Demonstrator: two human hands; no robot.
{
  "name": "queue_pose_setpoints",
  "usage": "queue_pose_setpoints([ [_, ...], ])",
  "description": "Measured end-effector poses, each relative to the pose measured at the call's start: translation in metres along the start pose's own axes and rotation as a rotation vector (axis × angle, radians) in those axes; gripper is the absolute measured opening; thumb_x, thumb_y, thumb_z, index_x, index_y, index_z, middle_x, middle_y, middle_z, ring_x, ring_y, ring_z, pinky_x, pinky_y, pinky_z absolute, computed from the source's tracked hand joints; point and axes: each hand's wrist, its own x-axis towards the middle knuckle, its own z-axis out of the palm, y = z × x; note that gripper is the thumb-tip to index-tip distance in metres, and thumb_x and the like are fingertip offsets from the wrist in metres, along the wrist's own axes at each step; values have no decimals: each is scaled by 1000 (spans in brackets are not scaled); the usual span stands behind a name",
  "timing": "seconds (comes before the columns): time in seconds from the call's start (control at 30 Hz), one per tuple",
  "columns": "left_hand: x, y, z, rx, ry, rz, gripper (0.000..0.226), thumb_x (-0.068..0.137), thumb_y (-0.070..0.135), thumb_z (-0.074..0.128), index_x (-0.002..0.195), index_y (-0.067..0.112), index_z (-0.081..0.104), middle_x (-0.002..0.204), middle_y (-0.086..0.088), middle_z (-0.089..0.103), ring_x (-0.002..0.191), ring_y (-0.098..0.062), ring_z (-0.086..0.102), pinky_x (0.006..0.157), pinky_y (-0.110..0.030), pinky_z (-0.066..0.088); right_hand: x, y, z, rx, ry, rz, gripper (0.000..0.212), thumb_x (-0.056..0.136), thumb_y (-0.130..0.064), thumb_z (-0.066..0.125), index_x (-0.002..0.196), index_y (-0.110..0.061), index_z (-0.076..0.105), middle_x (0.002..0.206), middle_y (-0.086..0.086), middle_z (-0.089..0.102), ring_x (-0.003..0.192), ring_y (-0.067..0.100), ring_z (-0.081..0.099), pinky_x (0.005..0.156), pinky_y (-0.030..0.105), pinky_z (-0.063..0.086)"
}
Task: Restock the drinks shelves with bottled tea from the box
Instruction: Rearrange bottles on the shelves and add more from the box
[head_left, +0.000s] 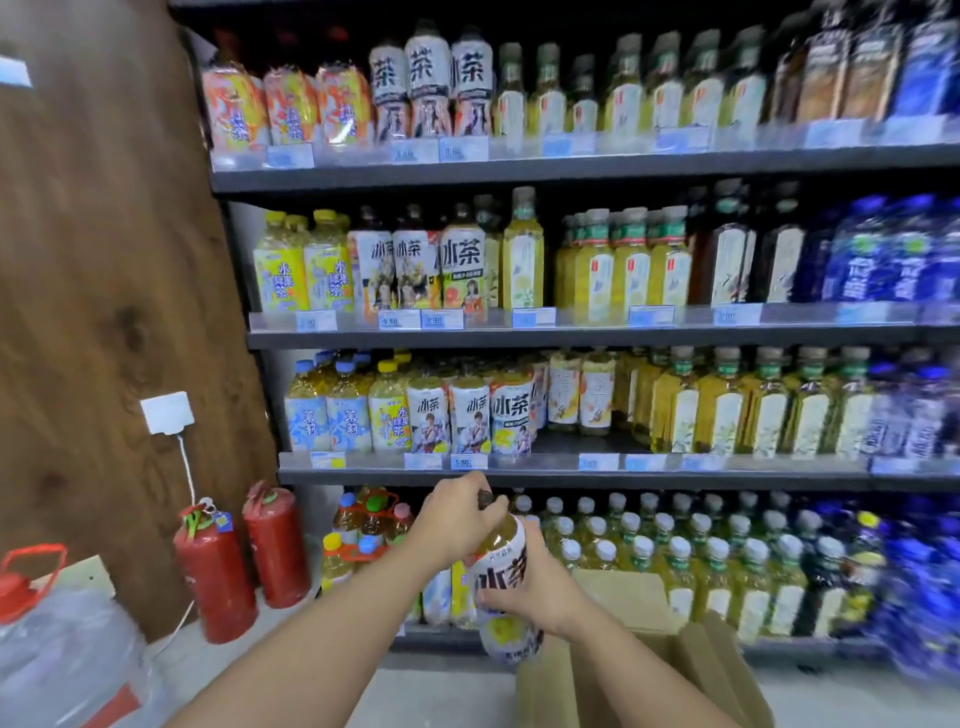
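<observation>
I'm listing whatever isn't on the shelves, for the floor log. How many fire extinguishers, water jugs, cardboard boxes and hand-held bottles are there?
Red cylindrical fire extinguishers: 2
Large clear plastic water jug with red handle: 1
Open brown cardboard box: 1
White-labelled tea bottle, gripped by left hand and right hand: 1
Total: 5

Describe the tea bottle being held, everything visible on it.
The tea bottle is clear plastic with amber tea at its shoulder, a dark cap, and a white label with big dark characters and yellow fruit lower down. It is held roughly upright above the cardboard box. The left hand grips its top; the right hand wraps its label.
</observation>
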Motion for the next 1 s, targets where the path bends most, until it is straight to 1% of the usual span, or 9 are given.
queue_pose_setpoints([
  [0.07,15,7,4,-3,-16,10,32,91,50,58,78,21,52,69,3,58,62,-15,53,54,-31,38,4,-2,-13,-26,41,25,80,59,-40,87,122,-43,37,109,-18,63,96,-9,62,73,12,49],
  [0.23,70,22,1,-191,5,122,32,96,57,51,98,26,60,69,5,60,62,-3,56,52,-18,34,49,-4,-59,-114,217,47,82,54,-51,85,122,-45,40,107,-19,64,97,-2,62,82,28,55],
  [0.33,103,13,6,-266,47,103,27,102,50,42,109,31,59,83,7,64,73,-3,59,62,-21,42,82,-1,-93,-181,346,26,83,55,-55,85,123,-49,37,106,-29,60,98,-7,58,78,14,48],
  [0.43,133,-8,22,-189,64,90,31,105,43,40,114,23,61,97,6,63,87,-10,59,77,-28,48,116,4,-125,-240,465,-64,83,61,-52,87,124,-54,33,108,-40,51,100,-20,50,77,-1,39],
  [0.53,161,-29,41,-59,105,108,31,104,38,42,123,22,59,111,6,59,105,-12,54,90,-31,48,151,14,-153,-281,520,-98,84,66,-45,88,133,-47,37,119,-32,52,112,-9,49,96,15,41],
  [0.67,188,-44,65,123,186,241,30,100,31,46,123,20,62,116,3,60,114,-17,52,93,-32,48,194,26,-175,-241,624,-98,85,65,-41,89,132,-47,37,118,-27,56,111,-6,52,95,18,42],
  [0.8,214,-56,89,262,216,415,31,95,26,48,122,17,61,121,1,56,118,-20,52,96,-37,48,239,38,-182,-166,643,-98,82,66,-39,90,130,-43,37,119,-20,59,108,-1,56,94,23,48],
  [0.87,224,-62,104,292,218,410,38,96,26,46,130,17,59,134,-4,53,131,-24,46,104,-44,44,258,51,-180,-146,602,-60,80,65,-40,90,127,-38,39,117,-18,59,107,3,57,93,26,50],
  [1.0,233,-69,131,321,203,351,49,96,31,40,142,18,52,151,-7,44,145,-28,33,115,-52,34,282,77,-168,-53,415,-13,60,68,-40,89,116,-38,55,108,-25,67,100,-5,63,87,19,53],
])
